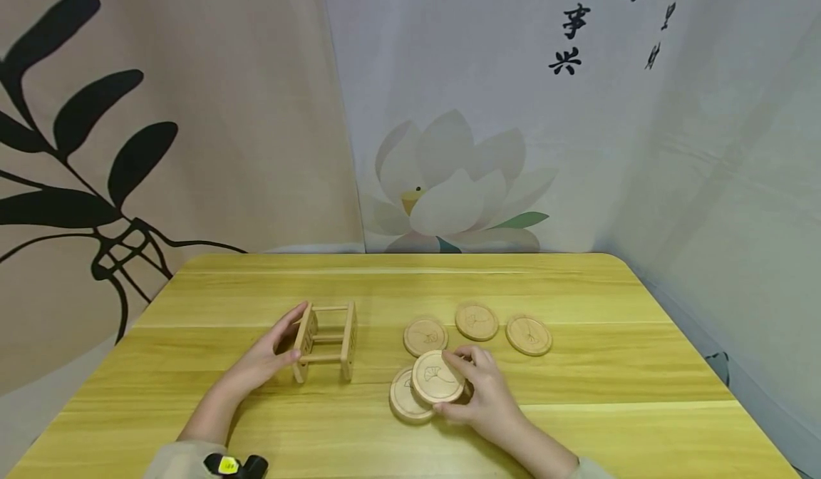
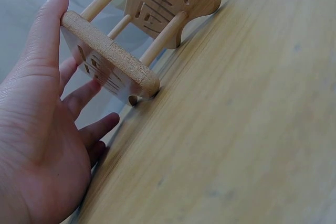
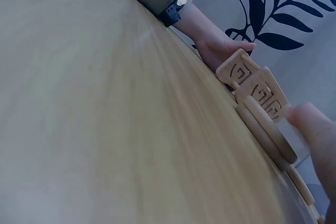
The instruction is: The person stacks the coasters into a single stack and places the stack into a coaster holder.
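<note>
In the head view, my right hand pinches a round wooden coaster by its right edge, thumb at the near side. An engraved leaf-like figure marks its face. The held coaster partly covers another coaster on the table; the right wrist view shows the upper disc tilted just over the lower one. My left hand rests against the left side panel of a small wooden coaster rack. In the left wrist view, the left thumb and fingers lie nearly straight along the panel's outer side.
Three more engraved coasters lie farther back: one on the left, one in the middle and one on the right. All stand on a wooden table. Behind it hangs a printed cloth.
</note>
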### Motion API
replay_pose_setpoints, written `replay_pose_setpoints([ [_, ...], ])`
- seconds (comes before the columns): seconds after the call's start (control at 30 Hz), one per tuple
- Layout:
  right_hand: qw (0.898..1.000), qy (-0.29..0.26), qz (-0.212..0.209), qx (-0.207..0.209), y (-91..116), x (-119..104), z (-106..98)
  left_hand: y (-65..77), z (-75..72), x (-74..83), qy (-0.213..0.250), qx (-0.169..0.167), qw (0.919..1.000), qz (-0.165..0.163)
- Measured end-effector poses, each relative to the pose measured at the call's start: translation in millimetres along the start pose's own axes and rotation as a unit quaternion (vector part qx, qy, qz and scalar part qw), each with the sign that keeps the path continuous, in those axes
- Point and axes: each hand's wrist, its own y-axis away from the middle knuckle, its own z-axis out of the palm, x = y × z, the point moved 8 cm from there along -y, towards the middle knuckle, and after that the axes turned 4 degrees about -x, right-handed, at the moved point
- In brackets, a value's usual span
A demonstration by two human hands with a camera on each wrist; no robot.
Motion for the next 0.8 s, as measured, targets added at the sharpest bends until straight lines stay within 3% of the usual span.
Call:
replay_pose_setpoints([
  [0.33,1.000,-0.007,-0.022,-0.009,-2,-11,9,-0.3,0.2,-0.7,0.003,-0.001,1.0000,0.002],
  [0.8,0.999,-0.018,-0.021,-0.036,-2,-16,19,0.3,0.2,-2.6,0.009,-0.002,1.0000,-0.002],
])
